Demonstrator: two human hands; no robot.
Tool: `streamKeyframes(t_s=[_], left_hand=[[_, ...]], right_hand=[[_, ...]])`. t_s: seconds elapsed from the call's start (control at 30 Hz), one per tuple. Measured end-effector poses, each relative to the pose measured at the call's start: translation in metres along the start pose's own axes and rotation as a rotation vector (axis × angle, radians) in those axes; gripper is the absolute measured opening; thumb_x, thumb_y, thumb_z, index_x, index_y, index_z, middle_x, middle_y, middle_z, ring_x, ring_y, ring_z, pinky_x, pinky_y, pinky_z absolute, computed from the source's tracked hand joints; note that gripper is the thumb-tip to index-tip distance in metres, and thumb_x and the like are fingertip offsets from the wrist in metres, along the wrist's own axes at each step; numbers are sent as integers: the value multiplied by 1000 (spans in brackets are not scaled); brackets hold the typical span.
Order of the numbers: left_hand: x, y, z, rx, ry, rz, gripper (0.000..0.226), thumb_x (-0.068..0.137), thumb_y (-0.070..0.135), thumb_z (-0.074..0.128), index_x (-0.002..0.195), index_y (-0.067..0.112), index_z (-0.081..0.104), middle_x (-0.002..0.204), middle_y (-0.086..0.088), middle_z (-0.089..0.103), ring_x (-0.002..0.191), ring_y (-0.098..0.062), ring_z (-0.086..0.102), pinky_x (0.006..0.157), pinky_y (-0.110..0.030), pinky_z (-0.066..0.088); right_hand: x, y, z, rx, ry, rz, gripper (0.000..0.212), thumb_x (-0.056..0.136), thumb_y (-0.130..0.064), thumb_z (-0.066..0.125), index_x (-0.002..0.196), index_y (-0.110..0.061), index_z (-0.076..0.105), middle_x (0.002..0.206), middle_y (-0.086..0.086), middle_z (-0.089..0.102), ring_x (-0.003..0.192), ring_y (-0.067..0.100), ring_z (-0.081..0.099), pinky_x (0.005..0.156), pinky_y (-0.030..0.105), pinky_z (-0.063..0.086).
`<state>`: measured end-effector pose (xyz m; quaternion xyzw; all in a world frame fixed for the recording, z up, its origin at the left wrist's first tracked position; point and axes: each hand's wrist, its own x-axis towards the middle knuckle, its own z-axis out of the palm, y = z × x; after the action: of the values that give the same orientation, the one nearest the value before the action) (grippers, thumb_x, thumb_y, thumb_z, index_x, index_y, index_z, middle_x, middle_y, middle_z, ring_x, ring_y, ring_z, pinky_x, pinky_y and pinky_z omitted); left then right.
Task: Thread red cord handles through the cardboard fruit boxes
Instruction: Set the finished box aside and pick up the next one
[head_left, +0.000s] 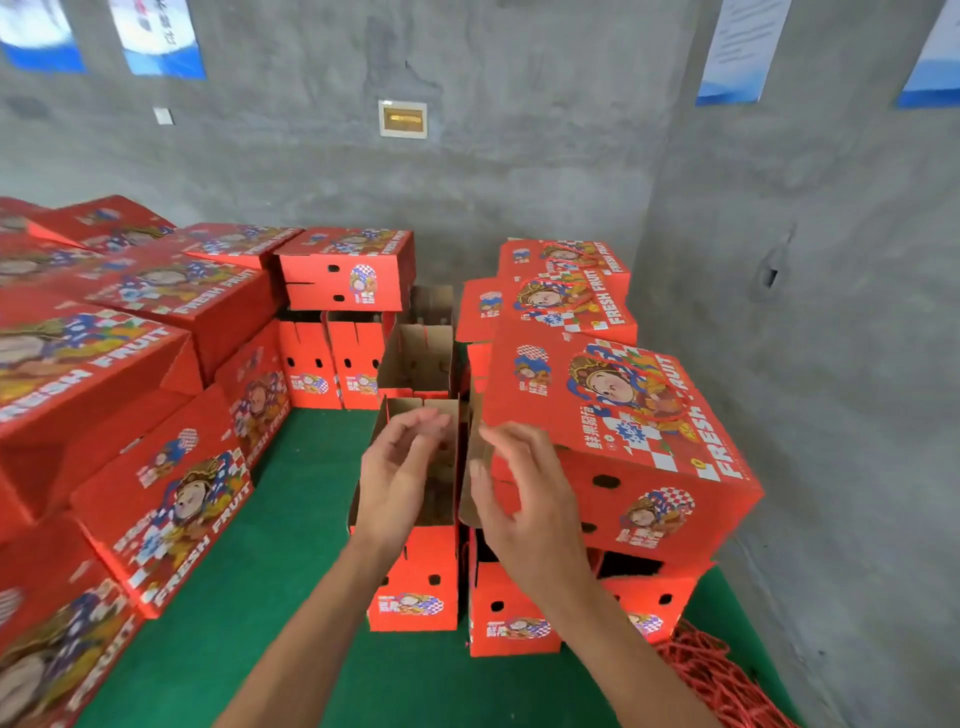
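Grey concrete walls (519, 171) all round, green floor mat (270, 613) underneath, and red fruit boxes everywhere! A big heap of them (130, 338) is piled on the left, another stack (597, 395) leans on the right, its top box tilted. Dead centre stands an open-topped box (415, 571), brown inside, with a second one (511, 608) just beside it. The left hand (395, 483) hovers over that open box, fingers loosely spread, holding nothing. The right hand (524, 499) is up alongside, fingers relaxed, blurred, also empty. Down at bottom right, a tangle of red cord handles (717, 680) lies on the floor by the wall.
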<state>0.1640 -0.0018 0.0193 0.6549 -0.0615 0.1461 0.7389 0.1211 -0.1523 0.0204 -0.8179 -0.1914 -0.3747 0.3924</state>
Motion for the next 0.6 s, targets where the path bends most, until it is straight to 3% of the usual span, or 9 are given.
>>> streamKeyframes(t_s=[0.07, 0.2, 0.37, 0.47, 0.6], left_hand=[[13, 14, -29, -37, 76, -29, 26, 91, 32, 68, 111, 16, 74, 113, 0, 75, 108, -18, 70, 95, -35, 54], [54, 32, -96, -23, 156, -14, 25, 96, 36, 61, 113, 21, 72, 116, 2, 75, 107, -16, 71, 95, -41, 53], [130, 33, -165, -2, 192, -53, 28, 86, 47, 64, 107, 32, 73, 114, 1, 75, 105, -21, 72, 89, -40, 54], [200, 25, -192, 10, 192, -97, 24, 82, 48, 65, 99, 34, 74, 112, 3, 75, 103, -22, 73, 83, -37, 53], [309, 1, -213, 53, 130, -121, 18, 92, 42, 65, 105, 31, 71, 114, 2, 73, 97, -16, 74, 91, -44, 57]], right_hand=[[26, -28, 30, 266, 10, 169, 32, 103, -20, 61, 135, -17, 60, 124, -7, 59, 109, 12, 64, 87, 24, 54], [76, -69, 96, 385, -5, 306, 40, 101, -33, 62, 138, -20, 55, 128, -7, 61, 94, 2, 67, 70, 10, 50], [147, -75, 199, 384, -104, 450, 47, 100, -43, 60, 142, -28, 49, 134, -11, 60, 97, -1, 64, 89, 28, 53], [201, -49, 270, 306, -139, 549, 47, 100, -44, 58, 143, -28, 46, 136, -8, 59, 109, 13, 65, 99, 42, 53], [272, 11, 351, 157, -124, 581, 41, 101, -39, 59, 139, -24, 52, 136, -2, 62, 124, 21, 60, 104, 39, 48]])
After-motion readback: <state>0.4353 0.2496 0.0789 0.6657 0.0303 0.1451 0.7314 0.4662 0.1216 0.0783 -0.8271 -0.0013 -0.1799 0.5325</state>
